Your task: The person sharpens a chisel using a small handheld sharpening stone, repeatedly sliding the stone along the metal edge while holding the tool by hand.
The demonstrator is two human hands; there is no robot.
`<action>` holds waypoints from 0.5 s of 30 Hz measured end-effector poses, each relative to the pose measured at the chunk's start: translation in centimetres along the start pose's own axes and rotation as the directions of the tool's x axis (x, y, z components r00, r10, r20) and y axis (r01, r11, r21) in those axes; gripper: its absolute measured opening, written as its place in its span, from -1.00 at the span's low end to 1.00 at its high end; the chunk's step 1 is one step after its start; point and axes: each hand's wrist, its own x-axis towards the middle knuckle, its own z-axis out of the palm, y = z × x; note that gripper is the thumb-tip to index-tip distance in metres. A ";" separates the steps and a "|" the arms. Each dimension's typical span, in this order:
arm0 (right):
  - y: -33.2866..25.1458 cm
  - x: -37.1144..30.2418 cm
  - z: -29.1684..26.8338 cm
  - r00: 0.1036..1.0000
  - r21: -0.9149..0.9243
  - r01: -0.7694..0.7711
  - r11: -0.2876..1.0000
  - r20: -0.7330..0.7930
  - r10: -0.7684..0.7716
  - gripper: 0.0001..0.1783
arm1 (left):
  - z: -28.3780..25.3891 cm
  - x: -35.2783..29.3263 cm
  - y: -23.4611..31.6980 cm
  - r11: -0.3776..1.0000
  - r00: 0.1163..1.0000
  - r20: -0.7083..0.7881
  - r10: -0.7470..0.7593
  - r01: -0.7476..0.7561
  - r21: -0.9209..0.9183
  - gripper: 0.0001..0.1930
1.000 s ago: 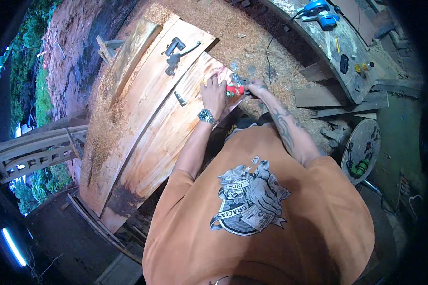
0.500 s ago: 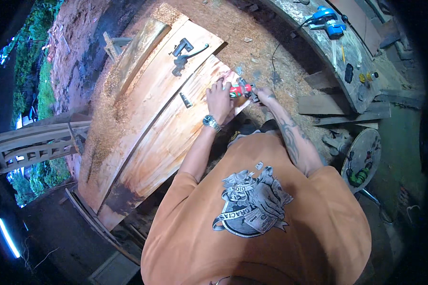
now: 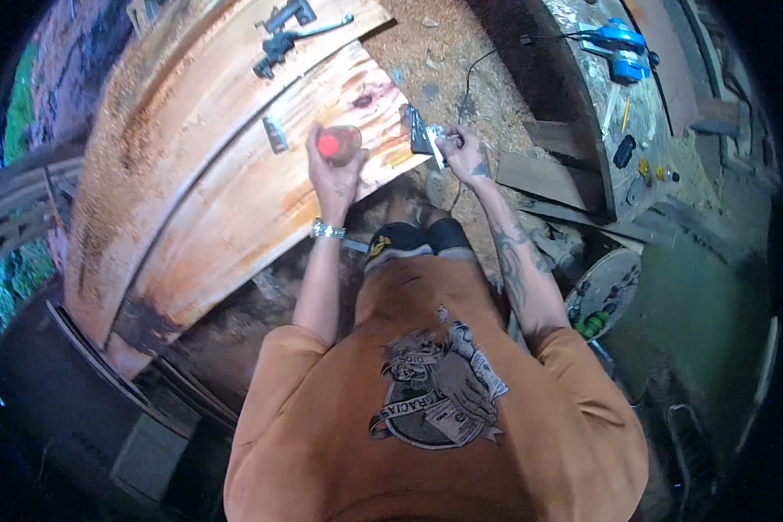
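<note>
My left hand (image 3: pixel 332 178), with a metal watch at its wrist, is wrapped round a small bottle (image 3: pixel 346 143) with a red cap, held over the wooden plank (image 3: pixel 226 209). My right hand (image 3: pixel 465 155) pinches a thin, pale metal piece (image 3: pixel 436 148) past the plank's near right corner. Right beside that piece is a dark tool (image 3: pixel 418 132); whether my right fingers also touch it, I cannot tell. On the plank left of the bottle lies a short dark metal piece (image 3: pixel 275 135).
Farther up, on a second board, lie a black lever-like tool (image 3: pixel 291 43) and another dark tool (image 3: pixel 287 14). A workbench (image 3: pixel 596 104) at right bears a blue power tool (image 3: pixel 619 50) with a cord. A round stool (image 3: pixel 602 291) holds a green tool. Wood shavings cover the ground.
My left hand has moved away from my right with the bottle, which now shows its red cap. The hands are farther apart. The whole view has shifted, and the boards appear farther left.
</note>
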 end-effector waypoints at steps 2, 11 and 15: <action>-1.2 -0.7 -0.2 1.000 -0.048 0.013 0.999 0.004 -0.012 -0.66 | -0.4 -1.7 -0.6 0.996 0.996 -0.078 -0.047 0.052 0.066 -0.09; -0.1 0.4 1.5 1.000 0.289 0.010 0.957 -0.029 -0.001 -0.69 | 10.3 -4.7 2.9 0.981 0.998 -0.058 -0.021 0.032 0.193 -0.69; 1.0 -0.2 1.2 0.997 0.427 -0.067 0.902 0.064 0.044 -0.73 | 11.4 -3.5 3.5 0.981 0.992 -0.070 -0.105 0.115 0.159 -0.73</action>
